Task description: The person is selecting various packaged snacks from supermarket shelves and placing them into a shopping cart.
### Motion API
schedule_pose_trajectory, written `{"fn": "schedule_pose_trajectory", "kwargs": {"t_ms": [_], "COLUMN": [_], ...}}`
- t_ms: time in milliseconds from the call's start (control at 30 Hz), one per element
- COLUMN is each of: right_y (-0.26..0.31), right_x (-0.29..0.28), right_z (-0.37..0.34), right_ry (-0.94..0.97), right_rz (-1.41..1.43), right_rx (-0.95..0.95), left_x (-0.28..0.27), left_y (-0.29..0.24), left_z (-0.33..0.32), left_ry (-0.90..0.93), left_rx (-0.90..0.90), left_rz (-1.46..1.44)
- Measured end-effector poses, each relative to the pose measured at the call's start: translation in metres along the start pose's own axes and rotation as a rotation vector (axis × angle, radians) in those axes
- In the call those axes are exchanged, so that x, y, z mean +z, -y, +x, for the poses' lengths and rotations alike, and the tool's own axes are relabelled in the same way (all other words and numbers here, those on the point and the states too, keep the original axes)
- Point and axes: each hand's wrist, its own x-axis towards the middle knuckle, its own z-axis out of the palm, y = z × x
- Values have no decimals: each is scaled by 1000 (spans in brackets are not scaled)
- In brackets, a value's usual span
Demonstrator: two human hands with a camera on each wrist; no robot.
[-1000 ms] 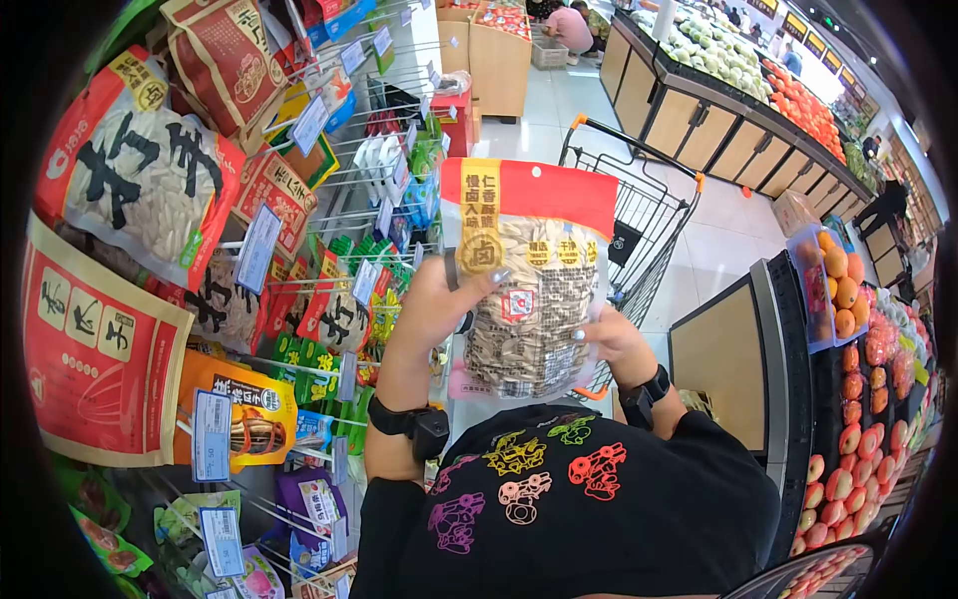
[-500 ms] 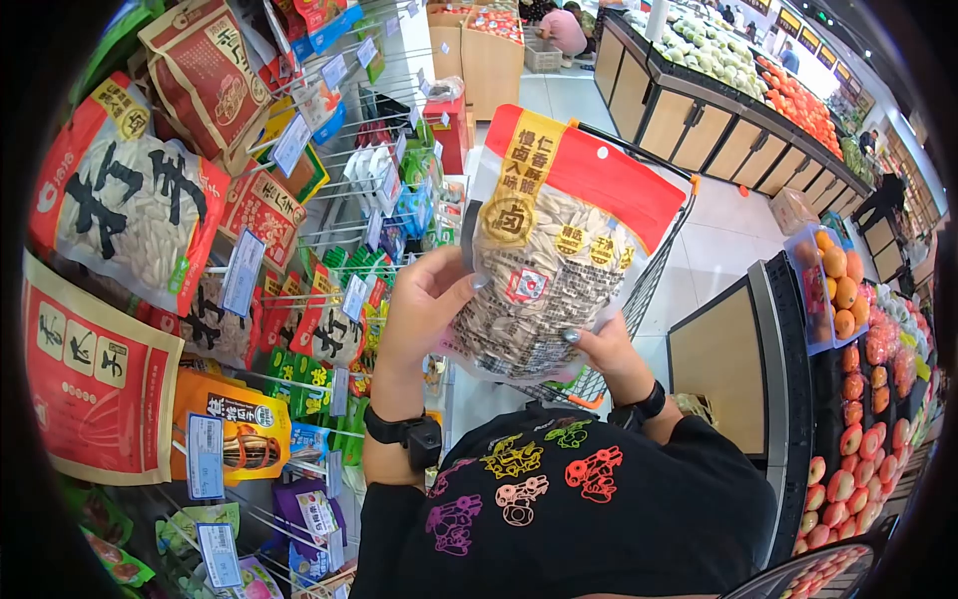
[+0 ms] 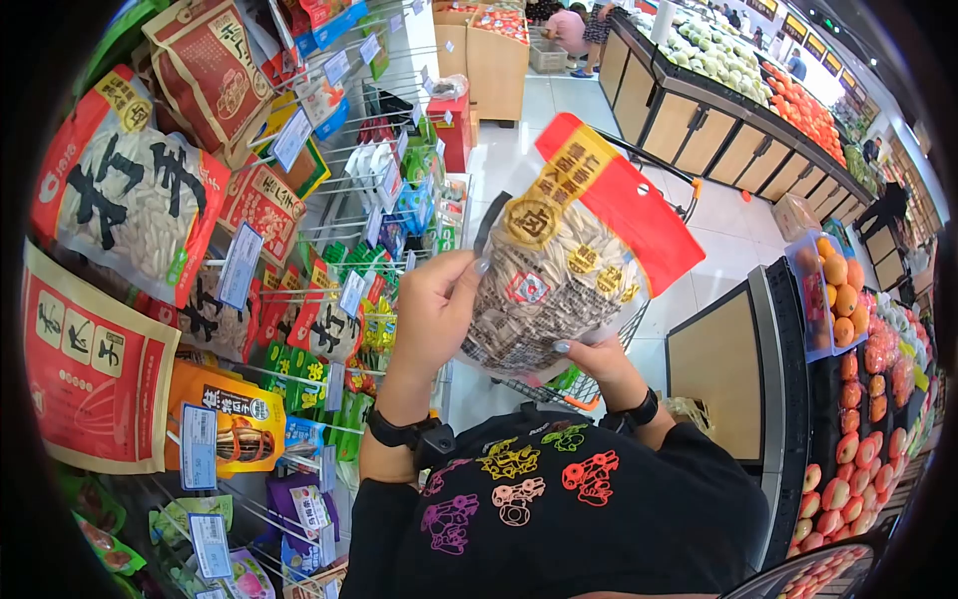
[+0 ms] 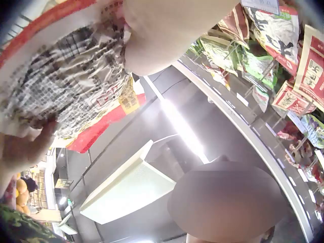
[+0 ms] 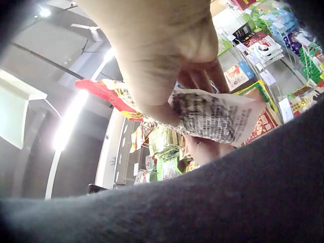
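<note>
A clear bag of sunflower seeds (image 3: 539,280) with a red and gold top is held up in front of the chest, tilted so its red top leans to the right. The left hand (image 3: 439,299) pinches the bag's left edge, thumb on the front. At the lower right corner the right hand (image 3: 601,361) grips it, thumb on the front and the other fingers behind. Dense printed text covers the bag (image 4: 66,76) in the left wrist view. The right wrist view has the right hand (image 5: 162,61) round the bag's lower part (image 5: 207,114).
On the left, a rack holds hanging snack bags (image 3: 135,190) and price tags (image 3: 240,265). A shopping cart (image 3: 639,324) stands behind the held bag. Fruit displays (image 3: 843,489) line the right; a vegetable counter (image 3: 689,130) and people are farther back.
The bag has turned from upright to leaning right, its top swinging rightward and the bottom tipping. Both hands have kept hold of it. One person in the background has shifted.
</note>
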Motion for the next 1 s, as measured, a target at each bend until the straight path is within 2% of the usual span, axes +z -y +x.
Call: {"fn": "schedule_pose_trajectory", "kwargs": {"t_ms": [67, 167, 267, 400, 500, 533, 667, 733, 767, 800, 900, 1000], "right_y": [-12, -19, -27, -33, -27, -28, -20, -24, -27, -32, -24, 25], "right_x": [-10, -5, -4, 1, 13, 11, 12, 8, 4, -2, -20, 0], "right_z": [-2, -6, -5, -2, 2, 1, 2, -1, -3, -7, -18, -10], "right_ry": [43, -31, -47, -113, -119, -108, -8, 34, 55, 52, 174, 360], "right_rz": [-3, -13, 21, 134, 294, 305, 457, 426, 411, 359, -211, -418], "right_rx": [21, 2, -20, -66, -70, -36, 38, 37, 37, 60, 97, 82], "left_x": [-1, -3, 2, 0, 2, 5, 1, -2, -2, -1, 1, 0], "left_y": [-6, -9, -15, -15, 9, 6, 34, 31, 31, 31, 43, 50], "left_z": [1, 3, 10, 13, 14, 15, 13, 12, 13, 13, 15, 16], "left_ry": [15, 19, -180, -294, -322, -307, -151, -96, -92, -87, -51, 10], "left_rx": [85, 181, 379, 285, 181, 92, -156, -326, -330, -335, -346, -413], "left_rz": [154, 336, 413, 643, 313, 46, -278, -472, -484, -496, -558, -600]}}
